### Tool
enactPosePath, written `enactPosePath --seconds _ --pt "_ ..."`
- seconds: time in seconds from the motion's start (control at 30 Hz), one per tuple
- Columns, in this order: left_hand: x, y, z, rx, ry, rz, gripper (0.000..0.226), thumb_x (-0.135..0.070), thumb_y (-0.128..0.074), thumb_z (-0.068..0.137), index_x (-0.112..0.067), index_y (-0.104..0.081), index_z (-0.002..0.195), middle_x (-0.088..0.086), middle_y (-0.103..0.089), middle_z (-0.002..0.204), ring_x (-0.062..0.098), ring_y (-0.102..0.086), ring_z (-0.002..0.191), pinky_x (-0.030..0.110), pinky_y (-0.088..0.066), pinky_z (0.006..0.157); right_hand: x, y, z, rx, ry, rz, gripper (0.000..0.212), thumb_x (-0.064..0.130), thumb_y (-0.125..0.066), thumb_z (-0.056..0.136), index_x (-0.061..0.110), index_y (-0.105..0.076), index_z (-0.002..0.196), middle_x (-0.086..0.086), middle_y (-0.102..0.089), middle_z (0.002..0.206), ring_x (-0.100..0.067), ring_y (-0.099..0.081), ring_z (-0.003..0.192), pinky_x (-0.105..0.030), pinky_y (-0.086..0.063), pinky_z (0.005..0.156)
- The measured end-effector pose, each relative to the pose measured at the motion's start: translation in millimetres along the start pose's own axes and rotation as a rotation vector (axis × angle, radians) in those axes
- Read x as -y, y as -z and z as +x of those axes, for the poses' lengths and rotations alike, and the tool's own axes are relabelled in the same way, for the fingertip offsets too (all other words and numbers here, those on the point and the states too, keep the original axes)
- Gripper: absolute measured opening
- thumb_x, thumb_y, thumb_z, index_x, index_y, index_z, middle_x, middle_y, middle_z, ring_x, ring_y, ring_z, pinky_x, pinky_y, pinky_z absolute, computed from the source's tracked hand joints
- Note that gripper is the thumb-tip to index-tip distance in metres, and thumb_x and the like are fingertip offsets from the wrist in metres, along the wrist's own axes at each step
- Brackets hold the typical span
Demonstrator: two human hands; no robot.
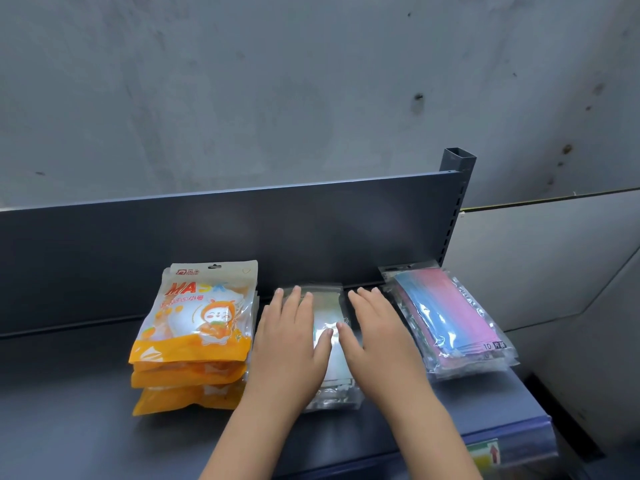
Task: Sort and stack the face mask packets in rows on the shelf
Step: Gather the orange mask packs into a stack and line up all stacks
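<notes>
Dark blue-grey metal shelving [69,393] carries our work, its front lip fitted with a clear plastic price strip [512,448] nearest us. Just beyond that edge our forearms reach in, and both palms lie flat on the middle stack of clear plastic mask packets [332,341]: our left hand [291,341] covers its left half, our right hand [377,337] its right, fingers spread and grasping nothing, only pressing down.

Beside the left hand sits the stack of orange-and-white cartoon-printed mask pouches [194,341], fanned slightly toward us at the bottom. Near the right hand, with a small gap, lies the stack of clear packets holding blue and pink masks [446,317], angled a little off square. Farther back stands the shelf's dark back panel [207,237], then the bare grey concrete wall [277,81].

To square this middle stack well, we judge it best to keep the pressure light and even, nudge both sides inward together, and line its edges with its neighbours, since slick film probably slides easily.
</notes>
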State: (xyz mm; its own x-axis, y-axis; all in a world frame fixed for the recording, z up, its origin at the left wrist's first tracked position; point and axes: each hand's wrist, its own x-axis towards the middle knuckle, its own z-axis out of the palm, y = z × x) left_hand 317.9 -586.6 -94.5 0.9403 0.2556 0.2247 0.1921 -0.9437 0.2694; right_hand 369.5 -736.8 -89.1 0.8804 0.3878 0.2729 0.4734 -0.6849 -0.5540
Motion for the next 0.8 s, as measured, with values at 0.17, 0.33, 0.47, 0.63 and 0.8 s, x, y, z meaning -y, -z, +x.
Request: enactPosePath --seconds 0.17,0.33,0.47,0.63,0.8 --pt "-5.0 -2.6 4.5 -0.017 -0.051 -0.002 0.081 -0.061 -0.021 0.095 -0.014 -0.041 0.158 0.007 -0.038 0.167 0.032 -0.023 0.159 0.047 -0.025 0.128 -7.0 8.8 -2.6 -0.073 -0.017 -0.076 0.060 0.040 -0.052 0.103 0.016 -0.043 0.157 0.000 -0.039 0.166 -0.019 -0.021 0.159 -0.035 -0.022 0.126" --pt "-33.0 -8.8 13.4 0.001 -0.077 -0.119 0.065 -0.053 -0.042 0.105 -0.019 -0.035 0.160 -0.002 -0.027 0.171 0.022 -0.009 0.162 0.034 -0.012 0.128 -36.6 38.8 1.6 -0.128 -0.060 -0.014 0.061 0.038 -0.058 0.101 0.019 -0.042 0.157 0.003 -0.040 0.164 -0.016 -0.019 0.159 -0.032 -0.022 0.124" --pt "-56.5 -19.1 20.1 0.019 -0.030 -0.250 0.061 -0.046 -0.046 0.107 -0.019 -0.036 0.160 -0.004 -0.026 0.171 0.017 -0.009 0.161 0.028 -0.009 0.127 -82.8 87.5 7.6 -0.226 -0.245 0.150 0.057 0.031 -0.059 0.101 0.023 -0.046 0.155 0.005 -0.041 0.164 -0.011 -0.023 0.157 -0.031 -0.023 0.122" --pt "-104.6 -29.7 29.0 0.045 0.163 -0.586 0.044 -0.038 -0.044 0.109 -0.026 -0.049 0.150 -0.013 -0.045 0.158 0.000 -0.035 0.147 0.027 -0.025 0.123 -159.0 126.8 14.9 -0.076 -0.354 0.606 0.047 0.031 -0.058 0.104 0.041 -0.052 0.149 0.019 -0.046 0.158 -0.003 -0.038 0.147 -0.034 -0.032 0.120" --pt "-145.5 -52.9 46.5 0.028 0.425 -0.971 0.042 -0.037 -0.038 0.112 -0.026 -0.048 0.151 -0.017 -0.049 0.146 -0.002 -0.042 0.132 0.020 -0.025 0.110 -194.6 113.0 31.4 0.041 -0.406 0.862 0.045 0.025 -0.055 0.106 0.037 -0.053 0.149 0.025 -0.051 0.151 0.000 -0.043 0.143 -0.027 -0.034 0.114"
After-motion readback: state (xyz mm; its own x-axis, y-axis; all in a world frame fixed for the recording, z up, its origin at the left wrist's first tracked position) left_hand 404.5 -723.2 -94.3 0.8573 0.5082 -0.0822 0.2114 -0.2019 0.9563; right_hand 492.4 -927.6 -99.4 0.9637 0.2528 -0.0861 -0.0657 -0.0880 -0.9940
